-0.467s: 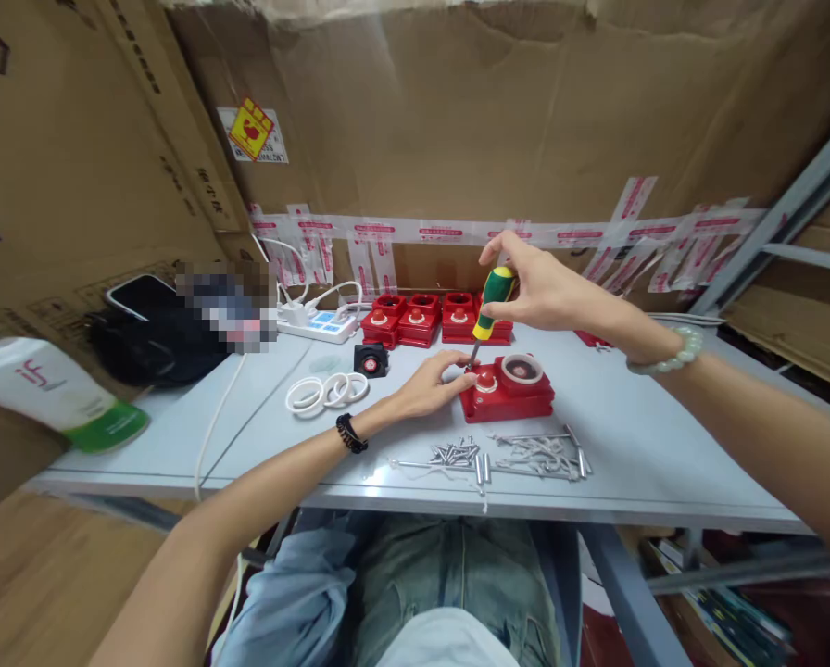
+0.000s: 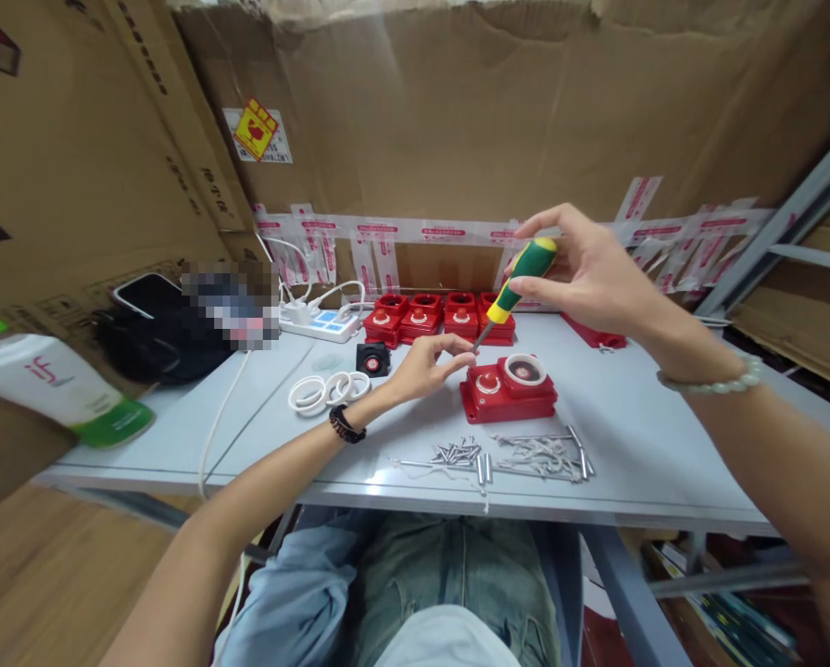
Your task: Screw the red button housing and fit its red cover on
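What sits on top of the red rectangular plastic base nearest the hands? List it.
On the red rectangular plastic base sit a round red button in a white ring and a white-rimmed round socket with a dark inside. The socket's depth cannot be seen.
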A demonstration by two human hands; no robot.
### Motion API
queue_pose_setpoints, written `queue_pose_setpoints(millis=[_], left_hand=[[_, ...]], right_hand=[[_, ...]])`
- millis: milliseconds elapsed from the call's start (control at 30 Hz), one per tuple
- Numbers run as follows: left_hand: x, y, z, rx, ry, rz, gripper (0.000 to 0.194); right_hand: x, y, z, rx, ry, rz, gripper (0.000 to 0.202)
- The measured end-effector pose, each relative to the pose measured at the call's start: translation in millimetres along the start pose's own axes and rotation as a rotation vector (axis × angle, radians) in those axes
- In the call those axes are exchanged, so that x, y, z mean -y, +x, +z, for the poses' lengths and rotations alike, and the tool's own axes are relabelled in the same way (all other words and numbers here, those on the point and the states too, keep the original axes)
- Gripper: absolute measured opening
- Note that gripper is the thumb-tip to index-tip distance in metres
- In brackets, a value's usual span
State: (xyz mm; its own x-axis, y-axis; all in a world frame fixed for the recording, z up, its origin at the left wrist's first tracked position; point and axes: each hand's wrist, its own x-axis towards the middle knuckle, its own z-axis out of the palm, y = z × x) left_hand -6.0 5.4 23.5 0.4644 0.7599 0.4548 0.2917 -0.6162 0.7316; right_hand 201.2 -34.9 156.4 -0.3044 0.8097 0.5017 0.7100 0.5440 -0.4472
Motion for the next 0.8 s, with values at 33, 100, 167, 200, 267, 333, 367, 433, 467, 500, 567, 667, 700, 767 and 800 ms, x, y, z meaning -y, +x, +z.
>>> queue_pose_setpoints(millis=[33, 100, 167, 200, 267, 333, 367, 433, 467, 500, 567, 667, 700, 767, 800], left_hand=[[-4.6, -2.0, -5.0, 0.070, -0.018, 0.001, 0.022], [-12.1, -8.1, -13.2, 0.278, -0.039, 0.013, 0.022], [-16.5, -15.4, -17.4, 0.480, -0.039, 0.011, 0.021], [-17.8, -18.8, -17.8, 0.555, -0.030, 0.005, 0.021], [-19.3, -23.9, -16.4, 0.647, -0.007, -0.011, 0.022], [-20.5, -26.2, -14.1, 0.685, 0.017, -0.020, 0.023], [-21.2, -26.4, -13.5, 0.697, 0.024, -0.020, 0.024], [-21.7, -25.3, -13.8, 0.691, 0.041, -0.002, 0.023], [-21.2, -24.2, -14.6, 0.661, 0.056, 0.019, 0.022], [-19.8, -23.0, -15.5, 0.610, 0.077, 0.048, 0.021], [-14.4, -20.8, -16.6, 0.455, 0.136, 0.119, 0.018], [-1.8, -19.5, -12.9, 0.261, 0.198, 0.184, 0.034], [2.4, -19.6, -10.2, 0.249, 0.198, 0.182, 0.045], [9.0, -20.1, -4.2, 0.289, 0.178, 0.156, 0.065], [10.9, -20.3, -1.6, 0.324, 0.168, 0.144, 0.071]], right_hand=[[-0.3, -1.2, -2.7, -0.032, 0.088, -0.012, 0.043], [-1.5, -3.4, -6.9, -0.098, 0.250, -0.018, 0.038], [-3.6, -5.1, -8.3, -0.130, 0.306, 0.016, 0.035], [-5.1, -5.9, -7.9, -0.127, 0.323, 0.027, 0.035], [-8.4, -7.3, -5.3, -0.097, 0.334, 0.042, 0.035], [-11.0, -8.7, -2.0, -0.062, 0.322, 0.054, 0.036], [-11.8, -9.4, -0.5, -0.047, 0.311, 0.057, 0.035], [-12.1, -11.2, 2.5, -0.028, 0.293, 0.056, 0.034], [-11.8, -12.3, 4.1, -0.027, 0.291, 0.048, 0.034], [-11.1, -13.7, 5.9, -0.025, 0.293, 0.037, 0.034], [-9.5, -17.1, 10.6, -0.016, 0.296, 0.010, 0.034], [-6.5, -22.9, 18.5, 0.003, 0.259, -0.040, 0.031], [-5.5, -24.5, 20.9, 0.005, 0.238, -0.050, 0.030], [-3.7, -26.5, 24.5, -0.003, 0.202, -0.067, 0.029], [-3.0, -26.9, 25.7, -0.007, 0.187, -0.071, 0.029]])
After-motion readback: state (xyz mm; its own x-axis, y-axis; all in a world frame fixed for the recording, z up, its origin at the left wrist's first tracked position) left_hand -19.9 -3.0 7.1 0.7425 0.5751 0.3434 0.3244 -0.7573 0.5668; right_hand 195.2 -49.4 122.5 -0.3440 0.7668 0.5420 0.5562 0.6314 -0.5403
